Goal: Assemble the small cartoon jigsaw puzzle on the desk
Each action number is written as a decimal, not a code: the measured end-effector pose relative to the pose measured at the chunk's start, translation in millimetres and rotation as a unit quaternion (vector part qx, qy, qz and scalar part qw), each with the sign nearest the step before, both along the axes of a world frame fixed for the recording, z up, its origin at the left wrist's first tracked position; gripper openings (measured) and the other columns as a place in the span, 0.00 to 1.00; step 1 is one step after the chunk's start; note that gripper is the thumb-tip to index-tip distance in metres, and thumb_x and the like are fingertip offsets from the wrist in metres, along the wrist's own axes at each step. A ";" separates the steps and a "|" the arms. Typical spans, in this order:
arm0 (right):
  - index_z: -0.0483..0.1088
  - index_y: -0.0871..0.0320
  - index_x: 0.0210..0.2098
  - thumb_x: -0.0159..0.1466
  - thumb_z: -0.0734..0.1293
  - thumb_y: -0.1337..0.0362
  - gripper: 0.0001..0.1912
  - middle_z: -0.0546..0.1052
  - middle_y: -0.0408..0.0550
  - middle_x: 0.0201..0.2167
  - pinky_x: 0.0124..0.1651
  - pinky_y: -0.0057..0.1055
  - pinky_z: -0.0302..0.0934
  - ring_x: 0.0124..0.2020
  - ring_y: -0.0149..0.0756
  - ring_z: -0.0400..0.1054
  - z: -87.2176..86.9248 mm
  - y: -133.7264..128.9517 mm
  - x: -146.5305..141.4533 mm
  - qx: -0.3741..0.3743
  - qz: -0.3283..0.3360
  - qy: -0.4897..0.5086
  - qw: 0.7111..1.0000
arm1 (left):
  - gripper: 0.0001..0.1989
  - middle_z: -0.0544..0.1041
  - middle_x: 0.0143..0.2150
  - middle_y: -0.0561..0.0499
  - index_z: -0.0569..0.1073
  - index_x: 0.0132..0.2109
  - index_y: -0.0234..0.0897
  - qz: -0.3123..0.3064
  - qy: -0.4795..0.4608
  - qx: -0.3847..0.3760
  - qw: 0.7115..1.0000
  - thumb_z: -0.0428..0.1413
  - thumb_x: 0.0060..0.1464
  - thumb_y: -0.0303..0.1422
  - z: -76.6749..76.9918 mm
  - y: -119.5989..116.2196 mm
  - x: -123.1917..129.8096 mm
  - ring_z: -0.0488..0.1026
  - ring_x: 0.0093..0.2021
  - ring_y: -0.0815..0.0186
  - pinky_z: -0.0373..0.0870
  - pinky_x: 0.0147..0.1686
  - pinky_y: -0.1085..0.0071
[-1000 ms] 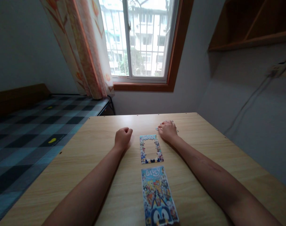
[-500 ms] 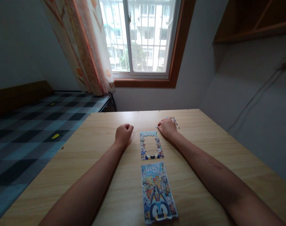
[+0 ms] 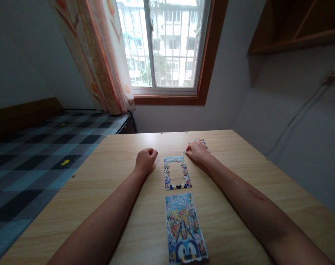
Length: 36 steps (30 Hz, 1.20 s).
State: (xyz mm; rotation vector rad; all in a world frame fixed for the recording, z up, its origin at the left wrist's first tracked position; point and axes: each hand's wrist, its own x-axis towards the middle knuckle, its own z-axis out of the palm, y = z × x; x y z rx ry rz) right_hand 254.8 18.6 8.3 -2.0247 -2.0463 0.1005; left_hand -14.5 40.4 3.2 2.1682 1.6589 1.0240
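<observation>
The left hand (image 3: 146,159) is a fist, nothing showing; the right hand (image 3: 198,151) is half-curled, its grip unclear. Dragging sideways, it could scatter the far-right puzzle pieces (image 3: 202,141).

Home bedroom, checked bed (image 3: 81,139), flowered curtain (image 3: 101,55), barred window (image 3: 174,51), wooden wall shelf (image 3: 296,46)

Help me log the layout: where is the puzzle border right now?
In the head view, the puzzle border lies on the table between the left hand and right hand, slightly nearer the person, just beyond the Bluey picture.
</observation>
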 end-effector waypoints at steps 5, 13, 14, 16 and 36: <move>0.83 0.53 0.36 0.60 0.73 0.61 0.06 0.83 0.50 0.36 0.44 0.32 0.63 0.43 0.44 0.74 4.5 0.0 7.6 -0.022 0.005 0.048 0.999 | 0.19 0.69 0.22 0.53 0.66 0.22 0.38 -0.006 0.022 -0.005 1.000 0.51 0.58 0.41 -0.9 -0.2 -0.5 0.65 0.27 0.66 0.54 0.30 0.69; 0.82 0.56 0.34 0.60 0.73 0.65 0.04 0.84 0.46 0.32 0.38 0.28 0.64 0.34 0.35 0.76 11.5 -6.5 -13.7 0.011 0.125 0.204 0.971 | 0.18 0.80 0.41 0.46 0.77 0.49 0.38 -0.067 0.088 0.030 0.993 0.62 0.54 0.43 -4.8 -0.1 3.2 0.74 0.44 0.57 0.66 0.47 0.63; 0.82 0.55 0.34 0.60 0.73 0.66 0.04 0.84 0.46 0.32 0.38 0.28 0.64 0.34 0.34 0.76 9.8 -8.7 -21.4 0.012 0.150 0.221 0.964 | 0.19 0.80 0.44 0.46 0.77 0.50 0.39 -0.070 0.100 0.032 0.992 0.62 0.54 0.43 -5.1 -1.0 3.7 0.73 0.46 0.55 0.66 0.49 0.62; 0.82 0.55 0.35 0.60 0.72 0.68 0.05 0.84 0.45 0.33 0.39 0.28 0.65 0.35 0.34 0.76 4.2 -13.5 -37.0 0.002 0.185 0.235 0.954 | 0.21 0.80 0.47 0.45 0.77 0.52 0.40 -0.073 0.118 0.029 0.990 0.62 0.54 0.43 -5.3 -3.0 4.5 0.73 0.49 0.54 0.66 0.51 0.59; 0.83 0.49 0.37 0.64 0.72 0.61 0.05 0.83 0.44 0.38 0.51 0.36 0.58 0.44 0.42 0.68 -15.6 -25.7 -57.3 0.122 0.195 0.066 0.971 | 0.19 0.80 0.50 0.46 0.79 0.50 0.45 -0.090 0.155 0.014 0.984 0.61 0.53 0.44 -5.6 -5.0 4.7 0.71 0.53 0.50 0.65 0.53 0.55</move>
